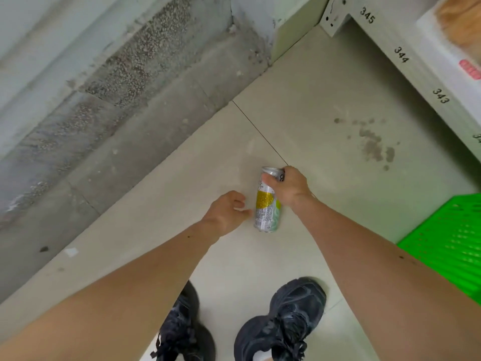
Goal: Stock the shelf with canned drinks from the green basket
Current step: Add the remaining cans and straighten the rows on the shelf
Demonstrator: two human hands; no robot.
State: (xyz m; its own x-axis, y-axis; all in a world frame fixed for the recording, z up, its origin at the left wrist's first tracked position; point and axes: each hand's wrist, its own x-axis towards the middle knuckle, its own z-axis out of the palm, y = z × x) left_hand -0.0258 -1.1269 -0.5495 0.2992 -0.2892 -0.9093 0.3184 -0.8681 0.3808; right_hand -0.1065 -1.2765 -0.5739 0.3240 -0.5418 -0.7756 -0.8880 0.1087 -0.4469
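My right hand [290,187] grips a tall silver can [268,204] with a yellow and green label near its top, held over the floor in the middle of the view. My left hand [226,212] hovers just left of the can with fingers loosely curled and holds nothing; whether a fingertip touches the can is unclear. The green basket [447,243] shows at the right edge, only its perforated side visible. The shelf [406,61] runs along the upper right, its edge marked 345, 344, 343.
Pale floor tiles [312,126] lie below, with a dark stain at the right. A rough concrete kerb and wall [117,87] run diagonally across the left. My two black shoes [283,321] stand at the bottom. A white package [458,48] lies on the shelf.
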